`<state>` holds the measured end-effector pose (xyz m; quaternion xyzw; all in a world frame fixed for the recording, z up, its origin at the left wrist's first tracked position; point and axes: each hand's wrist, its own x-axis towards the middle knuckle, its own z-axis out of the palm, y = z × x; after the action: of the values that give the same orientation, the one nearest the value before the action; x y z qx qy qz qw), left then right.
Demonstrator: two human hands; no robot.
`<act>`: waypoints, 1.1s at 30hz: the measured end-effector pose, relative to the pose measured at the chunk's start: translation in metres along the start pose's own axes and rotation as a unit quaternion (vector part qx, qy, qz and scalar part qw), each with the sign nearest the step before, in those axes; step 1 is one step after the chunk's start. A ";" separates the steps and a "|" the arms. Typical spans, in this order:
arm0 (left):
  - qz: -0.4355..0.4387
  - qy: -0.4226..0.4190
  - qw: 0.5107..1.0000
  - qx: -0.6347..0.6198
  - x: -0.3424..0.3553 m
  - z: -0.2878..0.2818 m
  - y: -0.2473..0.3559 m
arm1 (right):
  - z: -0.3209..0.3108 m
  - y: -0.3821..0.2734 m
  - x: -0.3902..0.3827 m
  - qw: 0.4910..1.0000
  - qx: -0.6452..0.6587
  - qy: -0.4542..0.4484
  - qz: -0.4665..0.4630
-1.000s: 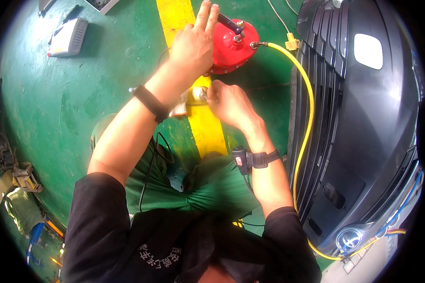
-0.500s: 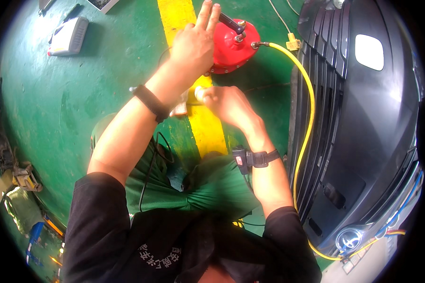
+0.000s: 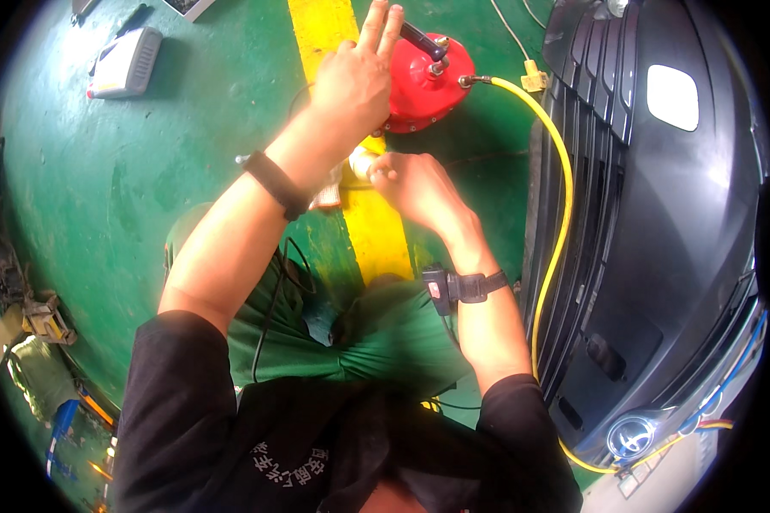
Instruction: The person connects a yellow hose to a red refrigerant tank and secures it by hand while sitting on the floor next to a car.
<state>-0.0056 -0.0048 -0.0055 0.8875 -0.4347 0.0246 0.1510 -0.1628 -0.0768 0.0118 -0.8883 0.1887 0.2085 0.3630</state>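
A round red metal tank (image 3: 428, 94) with bolts along its rim stands on the floor ahead of me. A black-gripped handle and brass fittings sit on its top. My left hand (image 3: 355, 85) is against the tank's left side, two fingers stretched out beside the black handle; its palm side is hidden. Just below the tank, my right hand (image 3: 415, 184) is closed, with a pale, cloth-like piece (image 3: 361, 161) at its fingers. A white knitted cloth with an orange edge (image 3: 326, 197) shows partly beneath my left wrist. Whether the two pale pieces join is hidden.
A yellow hose (image 3: 564, 184) runs from the tank along a black car bumper (image 3: 650, 256) on the right. A white jug (image 3: 127, 64) stands at the far left. A black cable (image 3: 270, 316) hangs over my green trousers. Assorted gear (image 3: 47, 321) lies at the left edge.
The view has shifted very slightly. My right hand and the pale piece have turned a little; my left hand keeps its place by the tank.
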 end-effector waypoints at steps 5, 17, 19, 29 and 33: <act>0.002 0.010 1.000 0.005 -0.001 0.002 -0.002 | 0.003 0.002 0.002 1.000 -0.007 0.007 -0.010; -0.060 -0.059 0.988 -0.132 0.004 -0.019 0.009 | 0.003 -0.001 0.003 0.997 0.016 0.080 -0.006; -0.039 -0.023 0.990 -0.136 0.001 -0.012 -0.001 | 0.001 -0.005 0.003 0.995 0.035 0.094 -0.016; -0.159 -0.022 0.940 -0.302 -0.006 -0.039 0.003 | 0.006 -0.014 0.007 0.985 0.045 0.165 -0.025; -0.261 -0.013 0.809 -0.526 -0.007 -0.065 0.020 | 0.017 -0.003 0.007 0.990 0.008 0.132 -0.039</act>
<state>-0.0197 0.0074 0.0602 0.7526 -0.1348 -0.2600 0.5898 -0.1591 -0.0639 -0.0013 -0.9120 0.2017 0.0734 0.3495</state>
